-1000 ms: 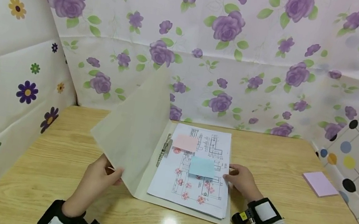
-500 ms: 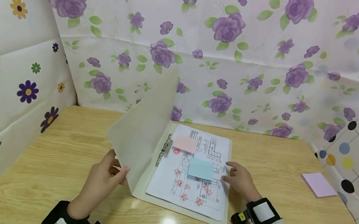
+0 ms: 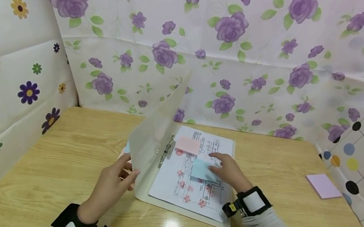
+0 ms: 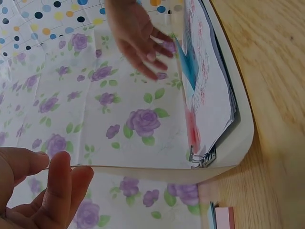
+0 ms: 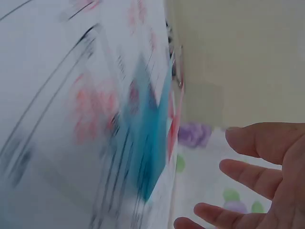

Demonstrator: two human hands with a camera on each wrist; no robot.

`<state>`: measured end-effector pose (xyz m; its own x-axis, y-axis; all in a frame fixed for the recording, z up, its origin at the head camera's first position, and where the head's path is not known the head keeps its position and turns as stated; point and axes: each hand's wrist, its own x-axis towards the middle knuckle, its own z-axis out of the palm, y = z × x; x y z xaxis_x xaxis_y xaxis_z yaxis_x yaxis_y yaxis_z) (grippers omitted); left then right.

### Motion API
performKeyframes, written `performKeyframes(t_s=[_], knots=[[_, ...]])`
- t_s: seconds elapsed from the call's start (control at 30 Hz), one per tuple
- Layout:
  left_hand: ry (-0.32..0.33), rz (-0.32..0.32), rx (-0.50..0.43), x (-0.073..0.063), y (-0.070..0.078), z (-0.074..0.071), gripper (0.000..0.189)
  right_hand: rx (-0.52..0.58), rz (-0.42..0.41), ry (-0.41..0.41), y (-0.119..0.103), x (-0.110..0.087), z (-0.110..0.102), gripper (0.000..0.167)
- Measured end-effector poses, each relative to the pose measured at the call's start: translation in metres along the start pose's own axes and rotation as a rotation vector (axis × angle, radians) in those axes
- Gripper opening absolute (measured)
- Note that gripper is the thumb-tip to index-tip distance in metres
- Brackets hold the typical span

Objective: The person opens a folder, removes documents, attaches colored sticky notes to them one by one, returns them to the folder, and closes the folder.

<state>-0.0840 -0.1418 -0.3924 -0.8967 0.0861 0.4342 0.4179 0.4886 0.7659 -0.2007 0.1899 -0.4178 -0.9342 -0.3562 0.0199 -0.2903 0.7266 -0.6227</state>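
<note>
A cream file folder (image 3: pixel 186 213) lies on the table with its cover (image 3: pixel 154 135) raised steeply. My left hand (image 3: pixel 113 182) pinches the cover's near edge between thumb and fingers. Inside, a metal clip (image 3: pixel 166 152) sits along the spine beside printed drawing sheets (image 3: pixel 169 186) with red stamp marks. A pink sticky note (image 3: pixel 188 145) and a blue sticky note (image 3: pixel 200 169) are on the top sheet. My right hand (image 3: pixel 230 173) is over the sheets with fingers apart and nothing between them, overlapping the blue note's right side in the head view.
At the right of the wooden table (image 3: pixel 280 155) lies a purple pad of sticky notes (image 3: pixel 323 186). Behind the raised cover, a pink sticky pad (image 4: pixel 224 217) and a blue one beside it show partly. Patterned cloth walls (image 3: pixel 228 60) close off the back and sides.
My left hand has swung the cover rightward, toward the sheets, and pads behind it have come into sight. The right hand has left the sheets' right edge and moved in over the blue note.
</note>
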Motion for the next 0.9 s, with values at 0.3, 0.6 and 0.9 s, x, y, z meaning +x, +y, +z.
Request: performKeyframes(t_s=[0.3,0.6,0.9], knots=[[-0.009,0.010,0.000,0.000,0.004,0.004,0.040,-0.140,-0.088,-0.198,-0.056,0.036,0.030,0.047],[-0.027,-0.007,-0.002,-0.001,0.006,0.003,0.040,-0.070,-0.083,-0.108,-0.065,0.087,0.057,0.047],[-0.018,-0.008,0.050,-0.002,0.009,0.005,0.046,-0.003,-0.051,-0.079,-0.057,0.120,0.077,0.068]])
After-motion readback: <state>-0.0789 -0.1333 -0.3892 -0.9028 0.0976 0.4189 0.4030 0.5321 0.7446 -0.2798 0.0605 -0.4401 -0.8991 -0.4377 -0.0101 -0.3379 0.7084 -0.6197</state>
